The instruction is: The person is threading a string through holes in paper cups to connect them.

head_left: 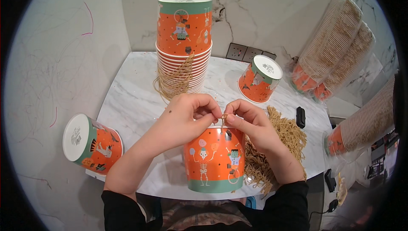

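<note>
Both hands at rim of orange paper bucket (214, 159) on worktop (131, 99) edge: left hand (187, 114) and right hand (248, 120) grips pinch tan cord (222, 119). Handle unfinished; stack (183, 44) behind already strung, loose buckets (260, 79) wait.

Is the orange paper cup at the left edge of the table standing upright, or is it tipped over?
Tipped over: the orange paper cup lies on its side at the table edge, white base facing left.
</note>
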